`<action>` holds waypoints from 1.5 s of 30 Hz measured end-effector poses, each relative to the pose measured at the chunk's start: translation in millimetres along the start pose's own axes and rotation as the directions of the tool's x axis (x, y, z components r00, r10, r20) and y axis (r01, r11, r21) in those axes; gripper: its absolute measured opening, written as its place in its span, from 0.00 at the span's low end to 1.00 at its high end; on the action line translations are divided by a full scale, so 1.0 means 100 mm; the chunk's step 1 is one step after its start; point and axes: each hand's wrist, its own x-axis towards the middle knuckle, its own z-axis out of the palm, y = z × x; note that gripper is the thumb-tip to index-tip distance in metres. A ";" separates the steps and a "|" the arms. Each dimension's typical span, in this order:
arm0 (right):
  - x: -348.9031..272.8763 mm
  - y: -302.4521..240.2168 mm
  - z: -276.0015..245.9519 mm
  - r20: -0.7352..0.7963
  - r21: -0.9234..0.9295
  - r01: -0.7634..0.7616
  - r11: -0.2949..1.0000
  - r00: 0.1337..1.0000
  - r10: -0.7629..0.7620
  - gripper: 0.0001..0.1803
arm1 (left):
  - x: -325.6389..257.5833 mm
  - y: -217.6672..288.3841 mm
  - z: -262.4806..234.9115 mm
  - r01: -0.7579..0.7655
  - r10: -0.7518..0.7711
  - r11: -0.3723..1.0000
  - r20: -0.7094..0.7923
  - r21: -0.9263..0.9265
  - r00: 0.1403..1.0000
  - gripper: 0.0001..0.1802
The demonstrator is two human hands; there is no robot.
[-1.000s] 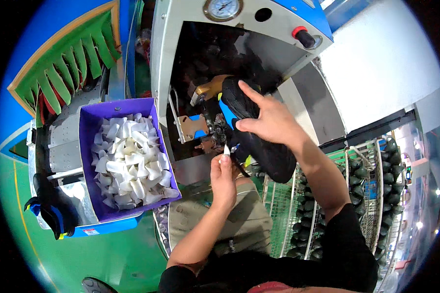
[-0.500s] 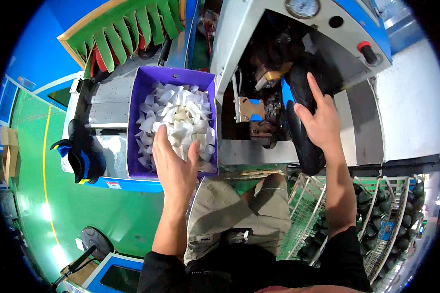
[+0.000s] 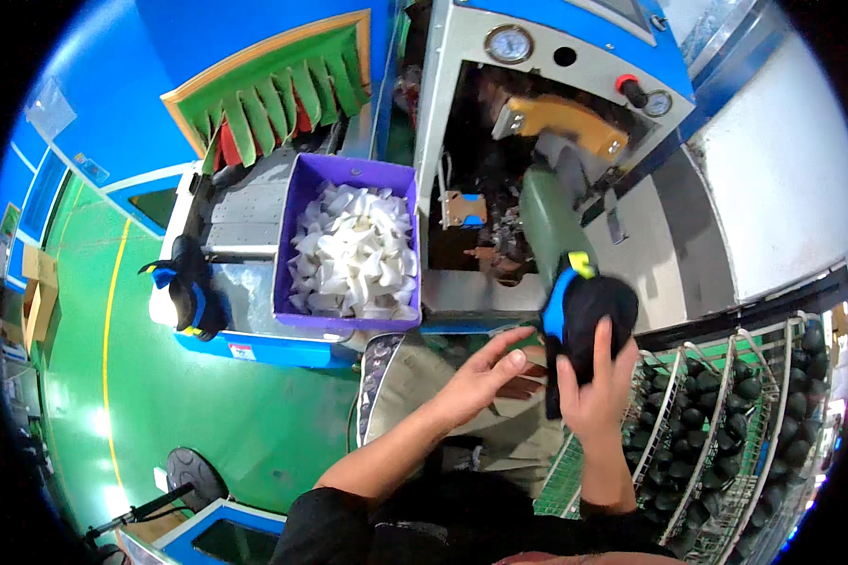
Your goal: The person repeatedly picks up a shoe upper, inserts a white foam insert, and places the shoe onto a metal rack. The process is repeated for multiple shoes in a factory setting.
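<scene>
Right hand (image 3: 601, 391) gripped the black shoe (image 3: 582, 325) from below; left hand (image 3: 481, 372) hovered open just beside it, empty. Loose one-handed hold, so it could've slipped toward the wire rack (image 3: 725, 414).

Black shoe upper (image 3: 586, 325), blue-yellow trim; purple bin (image 3: 297, 235), white pieces (image 3: 353, 250); green floor (image 3: 160, 395).
</scene>
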 end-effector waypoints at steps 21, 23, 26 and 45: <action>0.36 0.14 0.39 0.508 0.745 -0.299 -0.597 0.834 0.215 0.34 | -0.83 -0.71 -0.48 -0.117 -0.043 0.456 0.153 0.882 0.987 0.25; -0.13 0.34 0.24 0.448 0.816 -0.194 -0.544 0.808 0.384 0.38 | -0.84 -0.79 -0.51 -0.055 -0.069 0.537 0.109 0.842 0.992 0.23; -0.73 0.55 -0.16 0.400 0.904 -0.196 -0.380 0.703 0.589 0.34 | -0.82 -0.76 -0.63 0.060 -0.144 0.527 0.020 0.848 0.989 0.20; -3.75 1.23 -2.08 -0.243 0.529 0.843 -0.091 0.254 0.936 0.40 | -0.54 -0.69 -0.34 -0.087 -0.174 0.211 0.125 0.974 0.977 0.24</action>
